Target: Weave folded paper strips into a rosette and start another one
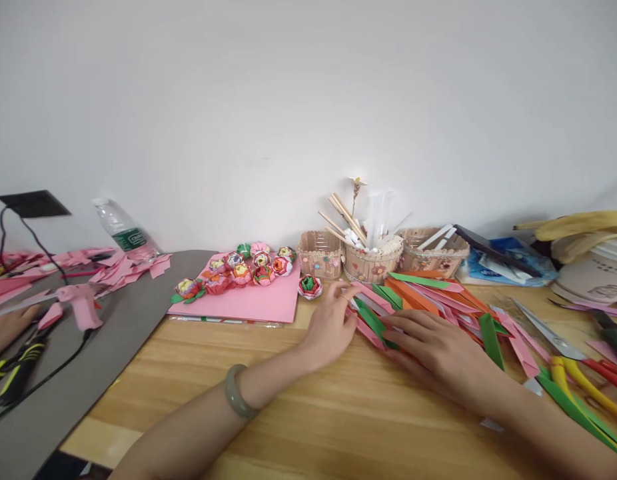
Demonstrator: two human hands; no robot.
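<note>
My left hand (331, 327), with a jade-coloured bangle (237, 392) on its wrist, is at the left end of a pile of folded paper strips (371, 323). Its fingers curl around the ends of pink and green strips. My right hand (438, 350) lies over the same pile, fingers stretched out across the green strips, its fingertips partly hiding them. More orange, pink and green strips spread behind and to the right of it. A folded paper flower (309, 287) with a green centre sits just beyond my left hand.
Several paper flowers (241, 273) rest on pink paper sheets (268, 300). Behind stand decorated baskets (373, 263), one with sticks. Scissors (553, 333) lie at right. On the left grey mat are a pink glue gun (81, 303), a bottle (126, 230) and another person's hand (11, 327).
</note>
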